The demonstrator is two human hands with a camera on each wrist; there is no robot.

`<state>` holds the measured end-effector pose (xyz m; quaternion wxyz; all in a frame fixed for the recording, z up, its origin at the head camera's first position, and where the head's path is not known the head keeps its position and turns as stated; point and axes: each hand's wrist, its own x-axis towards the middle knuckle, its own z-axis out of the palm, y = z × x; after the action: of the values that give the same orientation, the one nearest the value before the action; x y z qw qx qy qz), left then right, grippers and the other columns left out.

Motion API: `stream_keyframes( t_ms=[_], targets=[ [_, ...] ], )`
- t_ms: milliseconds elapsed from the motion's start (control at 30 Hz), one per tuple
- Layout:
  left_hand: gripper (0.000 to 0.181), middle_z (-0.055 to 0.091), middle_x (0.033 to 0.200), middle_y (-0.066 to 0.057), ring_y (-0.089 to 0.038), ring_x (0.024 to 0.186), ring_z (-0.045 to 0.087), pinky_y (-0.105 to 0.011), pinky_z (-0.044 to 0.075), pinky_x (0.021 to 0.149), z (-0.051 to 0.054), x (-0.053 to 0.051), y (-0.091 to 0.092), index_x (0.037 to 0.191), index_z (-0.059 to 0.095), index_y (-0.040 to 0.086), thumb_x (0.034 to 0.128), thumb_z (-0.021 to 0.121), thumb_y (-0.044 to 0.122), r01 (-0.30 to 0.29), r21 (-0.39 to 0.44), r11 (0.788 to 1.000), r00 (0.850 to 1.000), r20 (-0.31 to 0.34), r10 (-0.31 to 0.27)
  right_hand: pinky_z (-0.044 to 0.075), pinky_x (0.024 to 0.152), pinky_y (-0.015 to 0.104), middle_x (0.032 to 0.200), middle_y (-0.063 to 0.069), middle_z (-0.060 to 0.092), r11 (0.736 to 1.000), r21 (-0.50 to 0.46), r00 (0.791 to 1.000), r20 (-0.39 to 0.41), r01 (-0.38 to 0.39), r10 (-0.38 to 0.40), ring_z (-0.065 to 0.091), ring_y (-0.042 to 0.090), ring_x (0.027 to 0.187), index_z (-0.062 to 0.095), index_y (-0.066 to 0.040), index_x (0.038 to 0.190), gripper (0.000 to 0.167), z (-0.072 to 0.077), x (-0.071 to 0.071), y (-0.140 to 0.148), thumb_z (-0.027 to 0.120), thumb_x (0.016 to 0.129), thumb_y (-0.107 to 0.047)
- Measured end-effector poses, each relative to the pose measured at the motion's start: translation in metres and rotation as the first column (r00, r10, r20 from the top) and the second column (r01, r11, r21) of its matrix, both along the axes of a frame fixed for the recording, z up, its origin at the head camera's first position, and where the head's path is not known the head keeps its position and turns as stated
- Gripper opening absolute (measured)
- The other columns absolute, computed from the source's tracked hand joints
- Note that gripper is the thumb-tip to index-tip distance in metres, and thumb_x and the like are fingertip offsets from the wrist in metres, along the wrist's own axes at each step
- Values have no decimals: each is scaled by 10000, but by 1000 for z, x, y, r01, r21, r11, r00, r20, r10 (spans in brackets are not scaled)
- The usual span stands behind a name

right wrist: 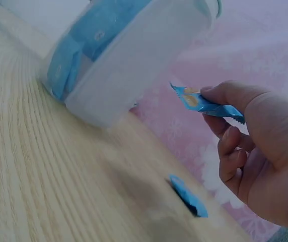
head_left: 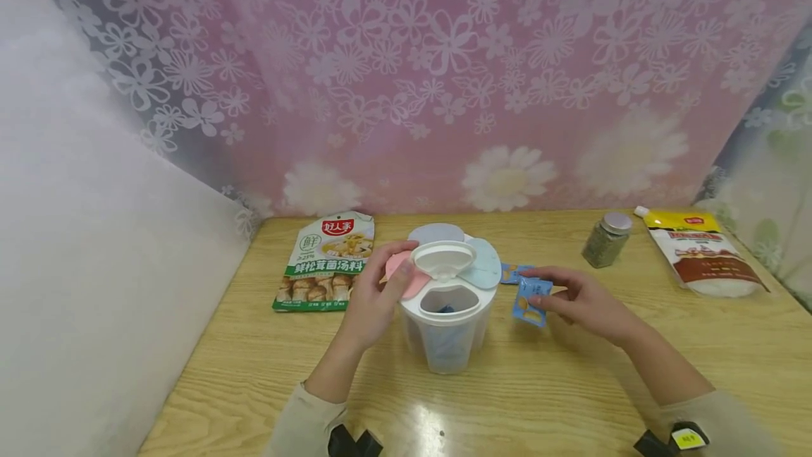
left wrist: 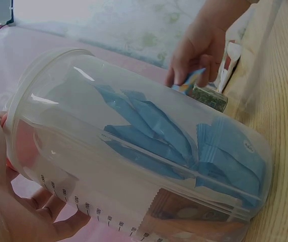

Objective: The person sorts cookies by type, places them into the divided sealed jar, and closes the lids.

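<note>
A translucent storage container (head_left: 447, 344) with several flip lids stands upright on the table. Its front white lid (head_left: 444, 257) is raised over an opening, and several blue sachets (left wrist: 151, 128) lie inside that compartment. My left hand (head_left: 374, 298) grips the container's upper left side, thumb on the pink lid (head_left: 406, 275) and fingers round the wall. To the right of the container, my right hand (head_left: 580, 302) pinches a small blue sachet (right wrist: 204, 104) between thumb and fingers, above the table. Another blue sachet (right wrist: 188, 195) lies on the table beneath it. In the left wrist view, a brown packet (left wrist: 179, 206) shows in another compartment.
A green and white mushroom soup seasoning pouch (head_left: 326, 259) lies at the left. Toward the back right stands a glass jar (head_left: 605, 240) of dried green flakes with a lid. Beside it lies a yellow, white and brown spouted pouch (head_left: 704, 252). A floral curtain (head_left: 444, 90) hangs behind the table.
</note>
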<state>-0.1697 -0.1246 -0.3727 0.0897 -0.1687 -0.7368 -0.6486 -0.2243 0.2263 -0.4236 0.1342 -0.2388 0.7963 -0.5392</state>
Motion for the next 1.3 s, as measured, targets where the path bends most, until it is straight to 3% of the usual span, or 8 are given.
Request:
stream_keyframes(
  t_ms=[100, 267, 533, 833, 1067, 1300],
  targets=[
    [321, 543, 1390, -36, -184, 1236, 520, -344, 539, 940, 0, 0, 0, 1342, 571, 172, 1038, 528, 267, 6, 4, 1000, 1000, -3, -6, 263, 377, 351, 672, -109, 406, 999, -34, 1000, -16, -3, 3, 223, 216, 465, 511, -34, 1422, 452, 11, 5, -3, 617, 995, -139],
    [328, 540, 1391, -35, -180, 1246, 514, -352, 532, 952, -1, -1, -1, 1346, 567, 173, 1039, 526, 279, 12, 3, 1000, 1000, -6, -12, 260, 393, 354, 808, -96, 534, 998, -58, 1000, -15, 1, -2, 250, 223, 488, 540, -65, 1399, 428, 26, 14, -9, 631, 984, -121],
    [331, 547, 1376, -42, -182, 1229, 524, -340, 538, 944, -2, -1, -1, 1349, 567, 170, 1038, 523, 275, 9, 16, 1000, 1000, -12, -9, 267, 429, 361, 946, -106, 674, 986, -157, 996, -77, -50, 38, 373, 221, 545, 524, 28, 1372, 398, 54, 29, -16, 586, 981, 2],
    [327, 556, 1371, -39, -175, 1233, 520, -342, 533, 953, -1, -1, 0, 1345, 570, 164, 1038, 523, 267, 9, 12, 1000, 1000, -11, -9, 251, 433, 361, 859, -105, 643, 926, -361, 989, -133, -108, 64, 295, 221, 533, 567, -59, 1379, 461, 84, 47, -32, 513, 962, 130],
    [329, 548, 1380, -33, -172, 1242, 516, -379, 519, 981, -2, 0, -1, 1344, 567, 162, 1037, 529, 274, 12, 16, 1000, 1000, -9, -12, 298, 420, 336, 894, -88, 647, 942, -316, 979, -195, -116, 55, 398, 183, 537, 570, -29, 1377, 442, 103, 53, -62, 573, 952, 92],
    [330, 548, 1382, -29, -173, 1248, 512, -385, 518, 981, -2, -1, -1, 1342, 569, 164, 1037, 532, 287, 19, 19, 1000, 1000, -12, -19, 317, 398, 327, 901, -50, 672, 962, -262, 969, -245, -78, 12, 483, 136, 536, 612, -63, 1343, 423, 111, 52, -86, 650, 932, 30]
  ],
)
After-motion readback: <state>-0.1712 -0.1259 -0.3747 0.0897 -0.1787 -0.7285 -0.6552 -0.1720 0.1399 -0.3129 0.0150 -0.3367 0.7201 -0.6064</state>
